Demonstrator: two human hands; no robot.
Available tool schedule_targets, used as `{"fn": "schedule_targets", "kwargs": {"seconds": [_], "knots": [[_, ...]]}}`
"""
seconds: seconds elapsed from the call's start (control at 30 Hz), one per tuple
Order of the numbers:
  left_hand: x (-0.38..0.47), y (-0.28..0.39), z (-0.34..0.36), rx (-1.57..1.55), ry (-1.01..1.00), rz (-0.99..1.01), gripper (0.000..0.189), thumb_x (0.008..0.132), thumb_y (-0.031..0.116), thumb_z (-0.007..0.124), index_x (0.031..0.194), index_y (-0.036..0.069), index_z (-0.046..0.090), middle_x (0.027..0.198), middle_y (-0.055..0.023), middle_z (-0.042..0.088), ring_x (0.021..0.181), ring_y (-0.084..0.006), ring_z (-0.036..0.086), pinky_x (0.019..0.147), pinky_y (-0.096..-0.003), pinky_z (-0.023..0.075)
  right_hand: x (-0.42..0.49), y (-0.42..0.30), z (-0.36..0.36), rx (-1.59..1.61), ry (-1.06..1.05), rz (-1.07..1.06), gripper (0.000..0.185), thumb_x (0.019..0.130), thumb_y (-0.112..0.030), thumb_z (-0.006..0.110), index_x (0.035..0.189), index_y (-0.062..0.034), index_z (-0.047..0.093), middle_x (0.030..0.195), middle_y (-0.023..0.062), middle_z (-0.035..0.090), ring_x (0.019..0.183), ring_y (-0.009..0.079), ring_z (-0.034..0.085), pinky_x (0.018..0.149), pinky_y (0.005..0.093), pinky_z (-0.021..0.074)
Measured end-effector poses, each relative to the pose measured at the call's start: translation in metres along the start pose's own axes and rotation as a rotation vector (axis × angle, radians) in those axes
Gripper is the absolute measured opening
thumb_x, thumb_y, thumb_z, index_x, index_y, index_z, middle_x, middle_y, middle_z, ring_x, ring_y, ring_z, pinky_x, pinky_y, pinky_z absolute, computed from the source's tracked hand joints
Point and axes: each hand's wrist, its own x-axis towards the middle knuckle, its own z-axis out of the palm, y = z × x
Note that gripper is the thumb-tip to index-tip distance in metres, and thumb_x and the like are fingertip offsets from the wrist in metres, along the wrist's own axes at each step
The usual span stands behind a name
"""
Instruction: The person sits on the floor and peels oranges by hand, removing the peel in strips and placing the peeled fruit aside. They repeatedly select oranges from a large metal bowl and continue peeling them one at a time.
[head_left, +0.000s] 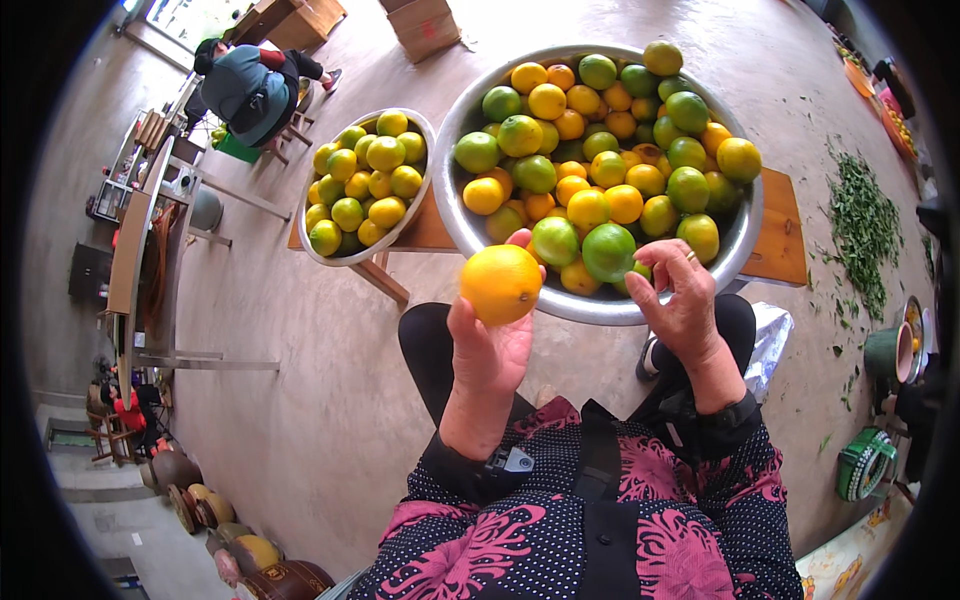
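My left hand is closed around a yellow-orange citrus fruit, raised in front of the near rim of a large metal basin. Green, yellow and orange citrus fruits are heaped in the basin, some resting up against its rim. My right hand is over the near right rim, its thumb and fingers curled but apart, with nothing visible between them. Close to its fingertips is a green citrus fruit. A smaller pale basin to the left holds more yellow-green citrus fruits.
Both basins stand on a wooden bench. A seated person is at upper left, near a long table. Cut leaves lie on the floor at right, above a green pot. Several jars stand at lower left.
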Motion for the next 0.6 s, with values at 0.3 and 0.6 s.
{"fn": "schedule_targets", "kwargs": {"seconds": [0.3,0.6], "knots": [[-0.034,-0.003,0.021,1.687,-0.248,0.909,0.056,0.071,0.047,0.082,0.109,0.008,0.071,0.138,-0.0145,0.056,0.143,-0.0403,0.035,0.118,-0.0572,0.0222,-0.035,-0.06,-0.002,0.214,-0.292,0.214,0.051,0.091,-0.034,0.067,0.129,-0.0039,0.052,0.085,0.0171,0.069,0.073,0.0303,0.07,0.071,0.0358,0.0552],[-0.044,-0.001,0.031,1.729,-0.355,0.799,0.069,0.064,0.035,0.088,0.121,0.004,0.064,0.129,-0.0142,0.061,0.137,-0.0369,0.044,0.116,-0.0575,0.0258,-0.047,-0.069,0.003,0.594,-0.234,0.428,0.046,0.095,-0.037,0.063,0.119,0.0015,0.058,0.095,0.0127,0.069,0.089,0.0204,0.069,0.079,0.033,0.0529]]}}
